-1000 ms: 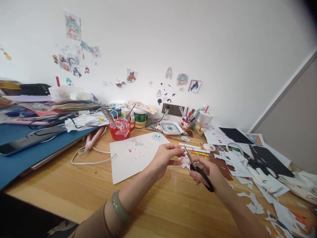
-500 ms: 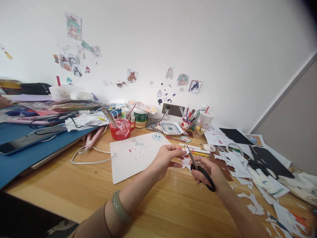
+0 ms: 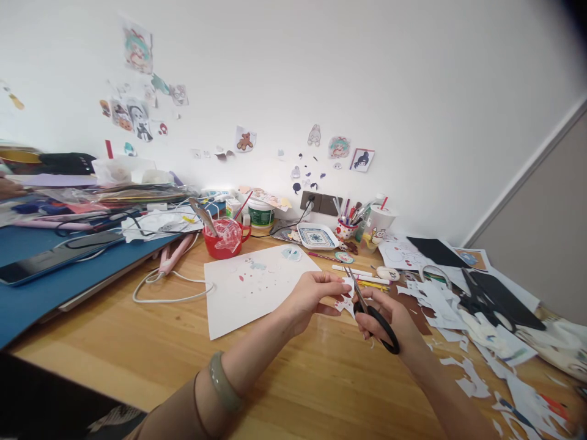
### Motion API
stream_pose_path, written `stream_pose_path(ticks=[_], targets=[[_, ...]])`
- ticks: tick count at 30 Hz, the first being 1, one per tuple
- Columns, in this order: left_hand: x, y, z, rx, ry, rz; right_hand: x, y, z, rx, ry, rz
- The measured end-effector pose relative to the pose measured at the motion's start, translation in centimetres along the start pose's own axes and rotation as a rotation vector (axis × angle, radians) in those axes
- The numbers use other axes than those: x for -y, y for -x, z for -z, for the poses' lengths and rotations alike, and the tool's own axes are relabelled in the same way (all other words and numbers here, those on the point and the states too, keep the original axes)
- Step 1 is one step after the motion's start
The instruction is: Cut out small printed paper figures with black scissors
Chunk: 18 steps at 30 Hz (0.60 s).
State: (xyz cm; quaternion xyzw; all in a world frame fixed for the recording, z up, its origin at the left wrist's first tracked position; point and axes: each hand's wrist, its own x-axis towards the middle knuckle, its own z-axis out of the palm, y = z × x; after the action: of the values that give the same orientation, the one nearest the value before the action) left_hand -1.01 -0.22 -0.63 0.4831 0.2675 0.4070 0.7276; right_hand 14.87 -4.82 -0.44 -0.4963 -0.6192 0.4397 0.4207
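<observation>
My left hand pinches a small white piece of paper with reddish-pink drawing on it, held above the wooden table. In my right hand is a pair of scissors with black handles, its blades pointing up and away beside the paper. The blades look close together at the paper's right edge; whether they are cutting cannot be made out. Left of my hands lies a white sheet with small coloured cut-out pieces on it.
Paper scraps and black-handled scissors lie at the right. A red mug, a patterned dish, a pen cup and a drink cup stand at the back. A blue board bears a phone and cables.
The paper has turned a little in my left hand, and that hand has shifted slightly to the right. The scissors remain almost in the same place.
</observation>
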Motion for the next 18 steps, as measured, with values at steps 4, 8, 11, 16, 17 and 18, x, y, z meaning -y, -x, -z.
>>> stream_pose_path(ticks=[4,8,11,16,17,18], targets=[[-0.06,-0.01,-0.03,-0.002,0.000,0.008,0.45,0.06,-0.18,-0.016,0.030,-0.017],[0.02,-0.15,0.06,-0.008,0.016,0.013,0.35,0.10,-0.12,-0.017,0.009,-0.028],[0.11,-0.26,0.18,-0.021,0.027,0.014,0.25,0.09,-0.05,-0.019,0.012,-0.027],[0.05,-0.27,0.22,-0.039,0.041,0.005,0.60,0.15,-0.15,-0.051,0.048,-0.015],[0.01,-0.26,0.20,-0.042,0.043,0.007,0.65,0.17,-0.17,-0.055,0.057,-0.014],[-0.03,-0.24,0.17,-0.045,0.045,0.009,0.67,0.18,-0.18,-0.058,0.062,-0.013]])
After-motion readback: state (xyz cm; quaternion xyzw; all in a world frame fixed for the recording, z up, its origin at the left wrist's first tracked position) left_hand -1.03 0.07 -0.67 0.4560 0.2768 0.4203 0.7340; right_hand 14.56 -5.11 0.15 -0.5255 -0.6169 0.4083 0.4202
